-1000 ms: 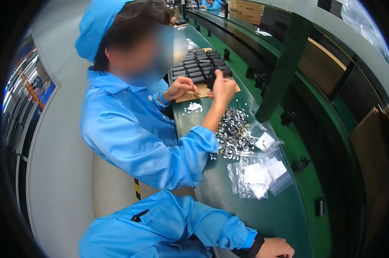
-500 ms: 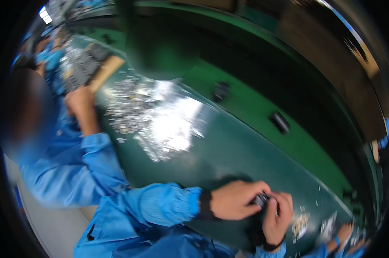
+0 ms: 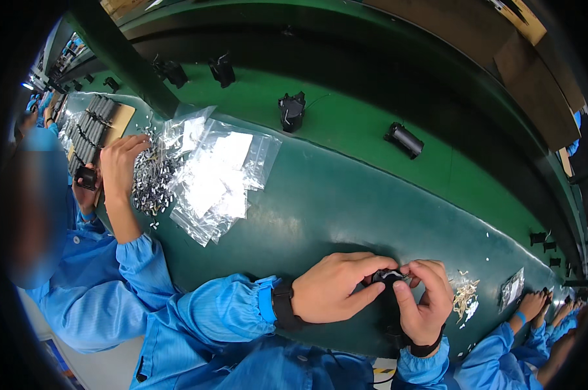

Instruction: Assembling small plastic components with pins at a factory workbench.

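I see my left hand (image 3: 336, 287) and my right hand (image 3: 424, 304) meeting low in the view over the dark green worktop (image 3: 320, 201). Both are curled around a small black component (image 3: 388, 278), which sits between them just above the bench edge; the left fingers wrap it from the side with the thumb pressed against it, and the right fingertips pinch its upper edge. How the part is shaped underneath I cannot tell, since the hands cover most of it. Each wrist carries a black wrist strap (image 3: 282, 304) below a blue sleeve. Just right of my right hand lies a small scatter of pale metal pieces (image 3: 465, 296), with a little clear bag (image 3: 512, 288) beside it. Further left, a co-worker's hand (image 3: 120, 162) rests on a heap of small silver parts (image 3: 152, 179), touching a pile of clear plastic bags (image 3: 219, 175). Beyond that hand a tray of dark parts (image 3: 95, 127) is seen. Farther off, on the bright green conveyor belt (image 3: 346, 123), stand a black housing (image 3: 292, 110) and a black cylinder (image 3: 403, 139), well apart.
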The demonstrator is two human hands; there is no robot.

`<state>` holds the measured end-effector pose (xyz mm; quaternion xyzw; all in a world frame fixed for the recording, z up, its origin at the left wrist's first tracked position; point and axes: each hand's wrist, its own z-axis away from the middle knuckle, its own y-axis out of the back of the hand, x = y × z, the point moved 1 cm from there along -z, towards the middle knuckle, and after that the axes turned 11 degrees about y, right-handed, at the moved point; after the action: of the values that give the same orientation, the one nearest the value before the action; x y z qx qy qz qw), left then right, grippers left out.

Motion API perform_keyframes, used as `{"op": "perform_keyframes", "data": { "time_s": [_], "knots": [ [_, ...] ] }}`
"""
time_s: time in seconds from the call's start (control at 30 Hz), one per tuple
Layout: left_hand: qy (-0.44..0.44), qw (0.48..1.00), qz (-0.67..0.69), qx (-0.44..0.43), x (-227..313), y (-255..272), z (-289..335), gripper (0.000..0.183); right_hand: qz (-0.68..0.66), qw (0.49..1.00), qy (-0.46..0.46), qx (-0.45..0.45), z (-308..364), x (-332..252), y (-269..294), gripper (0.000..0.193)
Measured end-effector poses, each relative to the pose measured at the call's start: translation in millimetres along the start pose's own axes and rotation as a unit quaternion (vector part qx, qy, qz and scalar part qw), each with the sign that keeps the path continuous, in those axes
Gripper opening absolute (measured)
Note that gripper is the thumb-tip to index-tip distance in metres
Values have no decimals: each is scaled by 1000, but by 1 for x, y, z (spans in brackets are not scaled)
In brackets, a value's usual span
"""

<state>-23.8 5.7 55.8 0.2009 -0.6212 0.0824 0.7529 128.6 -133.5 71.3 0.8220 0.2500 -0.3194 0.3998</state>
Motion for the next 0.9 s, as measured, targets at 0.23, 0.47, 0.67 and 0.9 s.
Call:
{"op": "perform_keyframes", "data": {
  "time_s": [0.23,0.47,0.67,0.9],
  "knots": [
    [-16,999,13,25,-3,-2,-3,30,46,997,60,-15,-2,-3,0,23],
    [-30,999,-11,43,-4,-7,-2,36,23,997,62,-37,1,-6,-2,24],
    [-39,998,22,50,-7,-8,-1,40,20,994,90,-57,4,-7,-6,25],
    [-29,999,22,37,-8,-9,0,39,73,982,149,-91,-3,-6,-1,27]
  ]
}}
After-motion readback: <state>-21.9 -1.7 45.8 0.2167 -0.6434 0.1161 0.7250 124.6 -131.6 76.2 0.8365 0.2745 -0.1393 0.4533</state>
